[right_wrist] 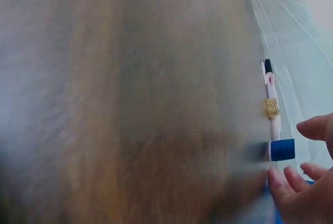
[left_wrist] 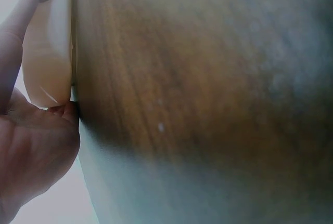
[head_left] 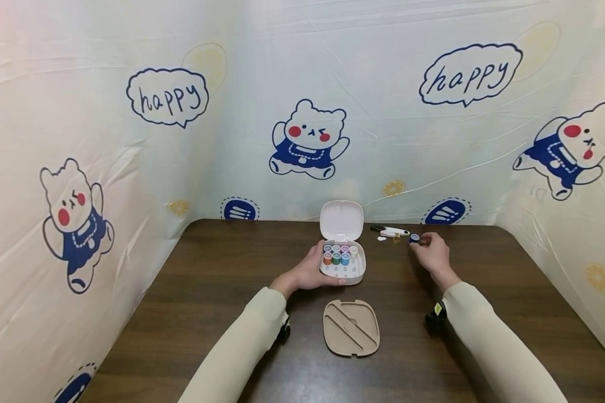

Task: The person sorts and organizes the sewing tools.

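Observation:
A white sewing box (head_left: 361, 271) stands with its lid raised, thread spools (head_left: 336, 258) of several colours set on pegs in its back rows. My left hand (head_left: 312, 270) grips the box by its left side, thumb along the front wall. In the left wrist view, fingers press the pale wall of the box (left_wrist: 49, 52). To the right, a dark blue thread spool (right_wrist: 283, 150) stands on the table. My right hand (head_left: 432, 252) is spread around that spool; the right wrist view shows gaps between it and the thumb and fingertips.
Behind the spool lie a gold thimble (head_left: 396, 238), a slim white tool with a black end (head_left: 394, 230) and a small white piece (head_left: 381, 238). A beige grooved tray (head_left: 351, 327) lies in front of the box. Patterned cloth (head_left: 302, 190) hangs along the table's back edge.

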The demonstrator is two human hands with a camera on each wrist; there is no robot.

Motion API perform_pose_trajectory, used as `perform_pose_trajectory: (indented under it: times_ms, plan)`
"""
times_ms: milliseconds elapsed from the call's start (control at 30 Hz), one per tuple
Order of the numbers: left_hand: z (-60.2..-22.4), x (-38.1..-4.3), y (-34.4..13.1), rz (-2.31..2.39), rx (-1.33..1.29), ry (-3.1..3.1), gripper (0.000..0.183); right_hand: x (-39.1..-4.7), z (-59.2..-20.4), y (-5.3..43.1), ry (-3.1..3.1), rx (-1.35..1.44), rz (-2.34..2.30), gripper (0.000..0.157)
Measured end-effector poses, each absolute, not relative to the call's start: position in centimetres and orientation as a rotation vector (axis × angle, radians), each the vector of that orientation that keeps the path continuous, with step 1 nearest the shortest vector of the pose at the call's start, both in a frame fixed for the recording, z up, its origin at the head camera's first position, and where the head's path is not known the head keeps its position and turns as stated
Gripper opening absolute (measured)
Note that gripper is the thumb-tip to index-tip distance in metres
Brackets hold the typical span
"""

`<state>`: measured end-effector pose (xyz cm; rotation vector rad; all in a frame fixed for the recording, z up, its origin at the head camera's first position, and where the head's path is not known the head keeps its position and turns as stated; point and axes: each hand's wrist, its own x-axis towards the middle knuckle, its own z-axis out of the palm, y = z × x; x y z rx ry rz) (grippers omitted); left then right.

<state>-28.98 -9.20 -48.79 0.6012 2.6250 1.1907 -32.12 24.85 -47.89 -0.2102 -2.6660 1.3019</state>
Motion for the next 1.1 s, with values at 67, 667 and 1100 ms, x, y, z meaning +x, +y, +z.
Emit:
perform_pose_trajectory:
  times_ms: [67,667,1100]
  plan:
    - [-48.9,-29.0,-9.2,1.18,0.599,2.63,0.115,-32.4,-47.9,24.8,-2.644,-0.241,1.329,0.049]
    - [-49.9,-29.9,-9.2,1.198,0.591,2.621,0.12,-34.4,-49.0,24.6,-2.55,-0.292,1.305,0.03]
    - [-49.4,-29.5,-9.2,1.187,0.577,2.618,0.119,-33.1,-48.7,24.1,-2.63,-0.212,1.411,0.033]
